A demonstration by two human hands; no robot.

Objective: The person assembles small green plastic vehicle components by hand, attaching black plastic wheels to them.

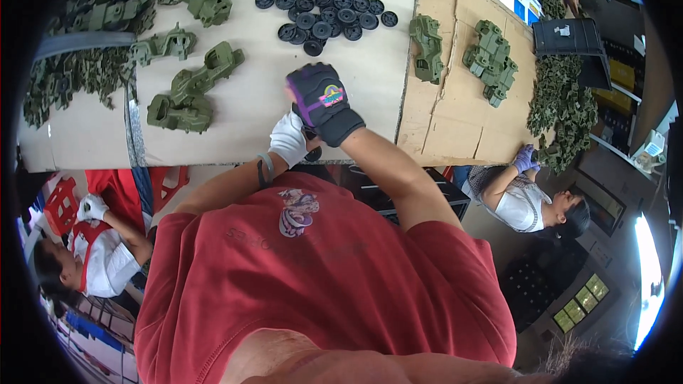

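My left hand (288, 139), in a white glove, is closed at the table's near edge. It grips a dark part with black wheels (314, 153) that show just beside its fingers. Pressed against it from above is my right hand (318, 99), in a black and purple padded glove with the fingers curled. What the right hand holds is hidden beneath the glove. Beyond the hands lies a pile of black toy wheels (321, 30). Green plastic toy vehicle bodies (181, 113) rest to the left.
More green bodies (491, 62) lie on the cardboard to the right. Heaps of small green parts (565, 110) cover the table's right end, near a dark bin (567, 36). Large green pieces crowd the far left. Co-workers are at both sides, and another is at the far right.
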